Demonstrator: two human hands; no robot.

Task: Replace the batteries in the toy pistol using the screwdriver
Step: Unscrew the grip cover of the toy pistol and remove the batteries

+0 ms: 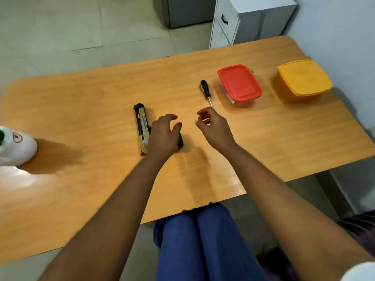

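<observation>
The toy pistol (142,128) is laid flat mid-worktop (81,110), partly covered by the left hand (163,134), its grip spread wide. The screwdriver (206,91) is seen beyond the right hand (215,127), whose fingers are loosely curled, nothing held

No text can be read; the toy pistol (142,128) bears small markings too blurred to make out.
</observation>
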